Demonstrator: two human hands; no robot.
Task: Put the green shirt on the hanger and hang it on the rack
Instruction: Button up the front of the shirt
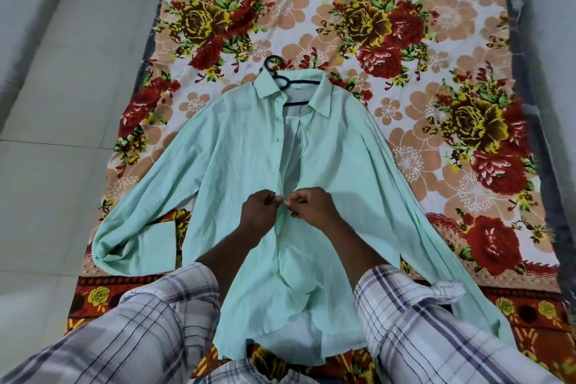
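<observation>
I see the green shirt [237, 159] lying flat, front side up, in the middle of the flower blanket [405, 40]. Its collar points to the far end of the blanket and its bottom edge reaches the near end. The front is open from the collar down to about the middle. One long arm of the shirt bends back on the left side of the blanket, with its cuff folded over. The other arm runs down the right side toward the near corner.

The black hanger [304, 82] is inside the neck of the shirt. Its hook sticks out past the collar and lies on the blanket.

My left hand [260, 212] and right hand [311, 206] meet over the middle of the blanket, right on the shirt's front opening. Both hands are curled. The fingers of each one pinch an edge of the shirt, and the two edges are pulled together there. A small white button [284, 202] shows between the fingertips.

My checked sleeves [140, 321] are rolled up and come in over the near end of the blanket. A pale tiled floor [62, 103] lies along the left side of the blanket.
</observation>
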